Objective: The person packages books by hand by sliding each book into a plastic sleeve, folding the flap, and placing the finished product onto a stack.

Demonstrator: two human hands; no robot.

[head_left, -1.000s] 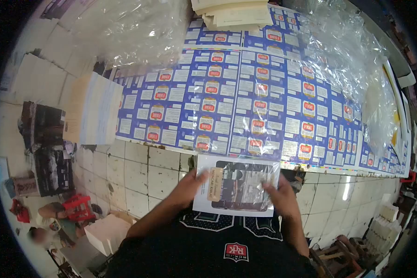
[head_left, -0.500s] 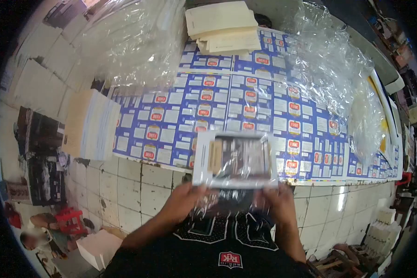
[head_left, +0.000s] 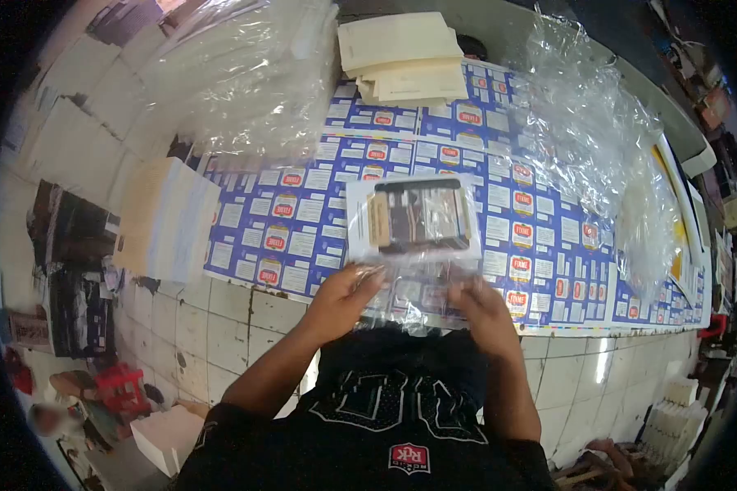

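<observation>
A white booklet (head_left: 359, 233) with a dark picture on its cover lies over the blue printed sheet in front of me. Clear plastic covers it, and a loose end of this plastic bag (head_left: 413, 299) spreads between my hands. My left hand (head_left: 345, 301) pinches the left side of that loose end, thumb on top. On the other side, my right hand (head_left: 485, 313) is closed on the plastic's right edge, its fingertips slightly blurred. Both hands are just below the booklet, near the table's front edge.
Blue printed sheets (head_left: 303, 237) cover the table. Heaps of clear plastic bags lie at the back left (head_left: 246, 90) and right (head_left: 585, 123). Cream papers (head_left: 401, 45) are stacked at the back, and another paper stack (head_left: 164, 221) stands left. A person (head_left: 78, 393) is at lower left.
The booklet has moved away from my body, further over the table. My hands have gone forward with it and now grip the plastic below the booklet.
</observation>
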